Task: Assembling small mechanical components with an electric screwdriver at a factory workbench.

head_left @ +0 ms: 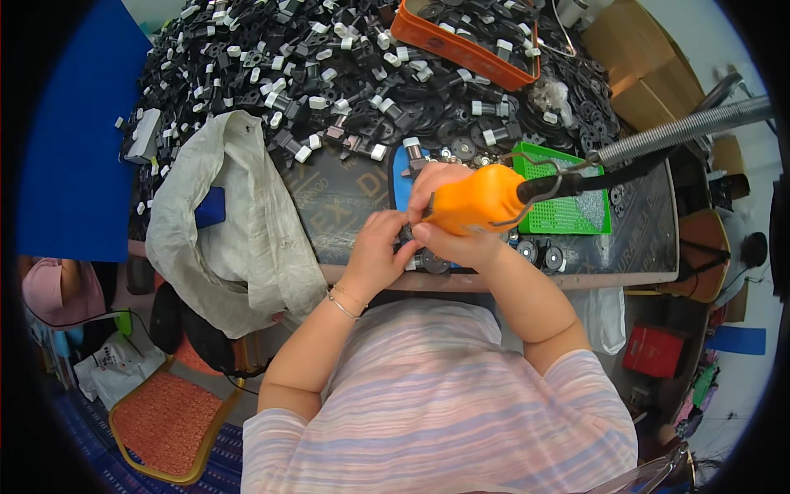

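Observation:
My right hand [463, 247] is wrapped round an orange electric screwdriver [481, 196], whose black cable runs off to the right. The screwdriver's tip is hidden. Close against it, my left hand [376, 245] has its fingers bent over a small dark part at the table's front edge; the hands hide most of that part. A blue mat [401, 183] shows behind my fingers, with a black part with a white end [413, 151] on it. Small round black parts [551, 256] lie right of my right hand.
A large heap of black parts with white ends [329, 74] covers the far table, with an orange bin [469, 53] among them. A green basket [568, 218] holds small silvery pieces. A whitish sack [239, 214] lies left; a coiled spring hose [683, 132] reaches in from the right.

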`<state>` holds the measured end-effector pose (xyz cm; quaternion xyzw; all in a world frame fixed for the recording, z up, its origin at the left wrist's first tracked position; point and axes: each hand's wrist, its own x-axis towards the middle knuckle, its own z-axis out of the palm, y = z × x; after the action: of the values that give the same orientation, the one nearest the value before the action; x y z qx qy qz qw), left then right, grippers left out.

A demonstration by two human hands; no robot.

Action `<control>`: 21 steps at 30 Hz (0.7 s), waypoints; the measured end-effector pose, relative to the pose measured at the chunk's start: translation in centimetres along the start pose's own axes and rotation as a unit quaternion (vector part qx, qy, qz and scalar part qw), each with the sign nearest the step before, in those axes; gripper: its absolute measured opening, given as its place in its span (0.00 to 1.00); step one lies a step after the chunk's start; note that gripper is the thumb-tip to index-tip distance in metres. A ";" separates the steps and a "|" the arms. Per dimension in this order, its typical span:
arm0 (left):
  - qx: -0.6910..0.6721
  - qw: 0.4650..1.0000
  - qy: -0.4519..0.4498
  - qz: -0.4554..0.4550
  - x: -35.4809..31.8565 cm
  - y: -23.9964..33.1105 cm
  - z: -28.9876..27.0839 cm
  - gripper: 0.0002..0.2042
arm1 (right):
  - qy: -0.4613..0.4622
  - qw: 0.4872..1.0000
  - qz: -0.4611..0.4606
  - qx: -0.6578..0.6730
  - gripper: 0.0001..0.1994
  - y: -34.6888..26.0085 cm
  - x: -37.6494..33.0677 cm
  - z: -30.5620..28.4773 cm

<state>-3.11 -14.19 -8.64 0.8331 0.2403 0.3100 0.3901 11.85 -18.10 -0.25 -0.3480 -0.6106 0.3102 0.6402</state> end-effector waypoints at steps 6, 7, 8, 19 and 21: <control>-0.006 1.000 -0.005 0.011 -0.4 -1.4 0.4 0.17 | -0.072 0.997 -0.034 0.019 0.14 -0.2 0.5 -0.4; -0.002 1.000 -0.023 0.013 -0.5 -1.6 0.5 0.18 | -0.085 0.995 -0.025 0.037 0.13 -0.5 0.4 -0.6; -0.002 1.000 -0.025 0.016 -0.3 -1.1 0.4 0.18 | -0.096 0.994 -0.016 0.053 0.13 -0.7 0.4 -1.2; 0.121 0.990 -0.042 0.062 0.5 2.1 -0.3 0.41 | 0.148 0.982 0.027 0.114 0.20 -11.9 -7.7 -12.7; 0.170 0.976 -0.101 0.097 1.0 3.3 0.3 0.45 | 0.293 0.956 0.028 0.003 0.21 -13.4 -11.3 -14.4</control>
<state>-1.63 -15.62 -5.77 0.9334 0.1668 0.2155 0.2333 25.20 -35.90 4.24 -0.4381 -0.3855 0.2144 0.7833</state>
